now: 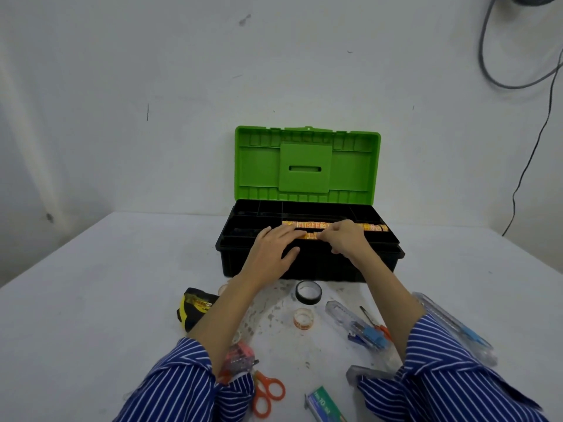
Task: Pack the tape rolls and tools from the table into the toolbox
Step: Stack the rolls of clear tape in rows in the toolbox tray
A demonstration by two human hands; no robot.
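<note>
A black toolbox [380,263] with its green lid [259,166] raised stands at the table's far middle. Orange-yellow tape rolls [310,225] lie in a row in the tray's front compartment. My left hand [274,248] rests flat on the front rim, its fingertips touching the rolls. My right hand [347,240] pinches the rolls with bent fingers. On the table in front lie a black tape roll [308,293], a small clear tape roll [303,318], a yellow-black tape measure [195,309], orange scissors [266,391] and clear utility knives [344,318].
A pink stapler [239,357] lies under my left forearm, a green staple box [326,403] near the front edge, a small screwdriver [370,318] to the right. Another clear knife [457,327] sits far right. Cables [536,117] hang on the wall.
</note>
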